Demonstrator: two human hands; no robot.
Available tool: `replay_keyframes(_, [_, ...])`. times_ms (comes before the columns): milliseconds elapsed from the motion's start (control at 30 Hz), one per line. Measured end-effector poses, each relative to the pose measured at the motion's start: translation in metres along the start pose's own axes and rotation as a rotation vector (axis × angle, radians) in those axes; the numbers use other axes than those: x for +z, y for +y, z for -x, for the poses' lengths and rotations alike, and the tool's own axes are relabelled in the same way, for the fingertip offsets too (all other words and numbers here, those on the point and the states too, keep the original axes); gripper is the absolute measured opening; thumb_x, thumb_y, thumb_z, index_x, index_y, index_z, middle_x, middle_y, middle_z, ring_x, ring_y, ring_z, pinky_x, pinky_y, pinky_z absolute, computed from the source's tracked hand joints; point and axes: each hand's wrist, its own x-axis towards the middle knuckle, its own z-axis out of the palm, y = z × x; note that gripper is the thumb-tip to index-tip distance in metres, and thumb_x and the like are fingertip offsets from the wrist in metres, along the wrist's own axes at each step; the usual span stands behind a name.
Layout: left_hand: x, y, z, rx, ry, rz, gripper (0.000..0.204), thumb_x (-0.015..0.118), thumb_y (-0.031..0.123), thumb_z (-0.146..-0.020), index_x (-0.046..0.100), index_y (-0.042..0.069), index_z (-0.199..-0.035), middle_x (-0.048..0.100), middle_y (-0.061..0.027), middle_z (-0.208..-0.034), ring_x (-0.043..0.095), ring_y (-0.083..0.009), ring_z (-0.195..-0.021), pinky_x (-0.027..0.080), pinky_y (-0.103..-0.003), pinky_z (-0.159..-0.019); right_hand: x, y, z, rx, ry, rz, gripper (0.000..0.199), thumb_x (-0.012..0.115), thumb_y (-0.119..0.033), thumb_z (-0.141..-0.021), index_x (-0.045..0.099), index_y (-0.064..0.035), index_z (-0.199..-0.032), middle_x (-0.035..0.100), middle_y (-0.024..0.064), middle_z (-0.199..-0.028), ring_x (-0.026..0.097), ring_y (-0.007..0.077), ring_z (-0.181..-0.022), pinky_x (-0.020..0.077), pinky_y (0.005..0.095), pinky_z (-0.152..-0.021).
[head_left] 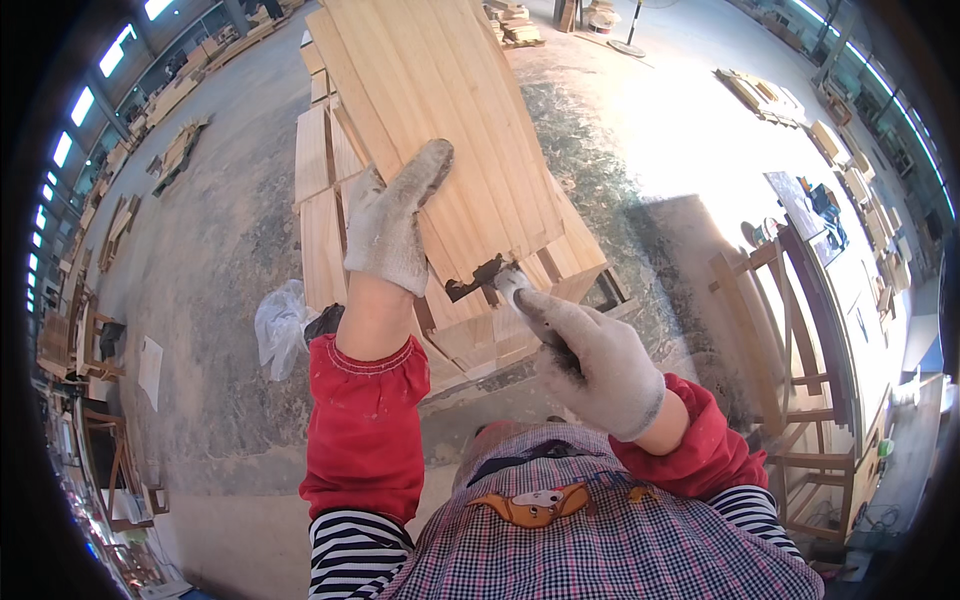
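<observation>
My left hand point(390, 220), in a pale work glove, grips a wide light-coloured wooden panel point(450, 120) by its left edge, thumb lying over the top face. The panel is tilted and rests above a stack of wooden pieces point(480, 340). At its near end, my gloved right hand point(595, 360) is closed, fingertips pressed together beside the panel's edge. A dark, ragged-edged patch point(488, 270) lies along that end, right by these fingertips. Whether it is a loose scrap or part of the panel, I cannot tell. What the right fingers hold, if anything, is hidden.
Crumpled clear plastic point(283, 328) lies on the concrete floor left of the stack. A wooden-framed table point(800, 340) stands to the right. More timber piles point(515, 25) lie at the back, and a pallet with boards point(760, 97) at the far right.
</observation>
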Motion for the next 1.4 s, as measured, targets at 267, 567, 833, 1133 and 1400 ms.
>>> replay_keyframes(267, [0.000,-0.002,-0.002,0.030,-0.009,0.001,0.034,0.069,0.007,-0.078,0.055,-0.003,-0.108,0.063,-0.0098,-0.097,0.064,-0.0179,-0.085,0.054,-0.030,-0.074,-0.001,0.011,0.000,0.032,0.006,-0.026,0.048,0.053,-0.001,-0.076,0.048,-0.0012,-0.124,0.059,0.0186,-0.081,0.061,0.0349,-0.070,0.0488,0.0381,-0.062])
replay_keyframes(567, [0.002,-0.001,0.000,0.051,-0.021,-0.012,0.033,0.066,0.006,-0.080,0.054,-0.005,-0.109,0.063,-0.0109,-0.098,0.064,-0.0180,-0.087,0.054,-0.029,-0.076,-0.003,0.013,-0.005,0.012,0.045,-0.036,0.044,0.053,-0.002,-0.076,0.051,-0.0011,-0.120,0.060,0.0192,-0.084,0.061,0.0350,-0.073,0.0489,0.0374,-0.063])
replay_keyframes(833, [-0.003,-0.003,-0.003,0.087,0.016,-0.060,0.035,0.066,0.007,-0.080,0.053,-0.006,-0.110,0.062,-0.0122,-0.098,0.063,-0.0184,-0.089,0.053,-0.029,-0.077,-0.004,0.022,-0.008,-0.005,0.075,-0.055,0.043,0.055,-0.003,-0.078,0.052,-0.0005,-0.120,0.060,0.0215,-0.087,0.063,0.0325,-0.072,0.0501,0.0348,-0.065])
replay_keyframes(1133, [0.000,-0.002,-0.002,0.029,-0.003,-0.020,0.034,0.065,0.007,-0.080,0.053,-0.006,-0.109,0.062,-0.0119,-0.098,0.063,-0.0187,-0.088,0.053,-0.030,-0.078,-0.011,0.028,-0.010,0.005,0.088,-0.040,0.043,0.054,0.000,-0.078,0.052,-0.0001,-0.121,0.060,0.0175,-0.083,0.062,0.0270,-0.067,0.0498,0.0319,-0.063])
replay_keyframes(1400, [0.000,-0.004,0.000,0.041,0.038,-0.041,0.035,0.064,0.007,-0.081,0.051,-0.004,-0.112,0.061,-0.0116,-0.100,0.062,-0.0189,-0.090,0.053,-0.032,-0.077,-0.017,0.036,-0.007,0.019,0.089,-0.060,0.043,0.053,0.000,-0.078,0.052,-0.0004,-0.121,0.058,0.0161,-0.079,0.060,0.0261,-0.066,0.0478,0.0324,-0.061])
